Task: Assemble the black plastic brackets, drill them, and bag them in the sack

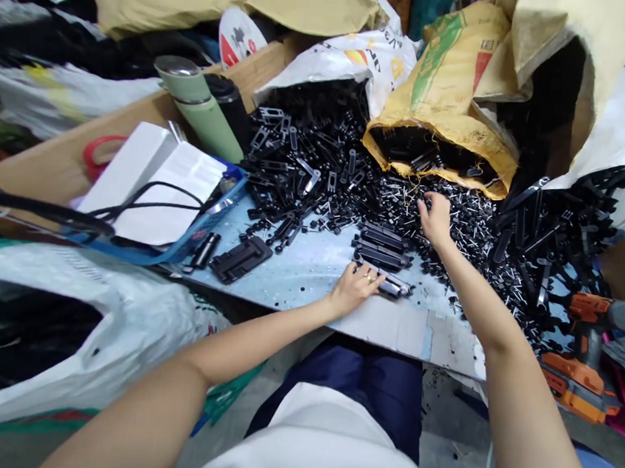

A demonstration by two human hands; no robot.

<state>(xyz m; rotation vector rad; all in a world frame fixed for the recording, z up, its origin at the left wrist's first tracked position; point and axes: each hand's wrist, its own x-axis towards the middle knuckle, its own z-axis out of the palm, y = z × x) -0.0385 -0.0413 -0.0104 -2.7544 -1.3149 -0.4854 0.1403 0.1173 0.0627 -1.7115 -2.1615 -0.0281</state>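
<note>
Metal pins (pixel 466 219) (loose) around right hand (pixel 437 216)

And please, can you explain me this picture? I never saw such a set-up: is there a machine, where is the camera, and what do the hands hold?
There is no machine: two bare hands belong to the person wearing the camera. This single picture looks forward and down from their head.

The left hand has its fingers on a slim black and silvery part; how firm its grip is, I cannot tell. The right hand is at a pile of small black and metal pieces; whether it holds one is unclear.

Similar long dark parts lie beside each other on the light blue work surface. To the right is an orange and black power tool.
</note>
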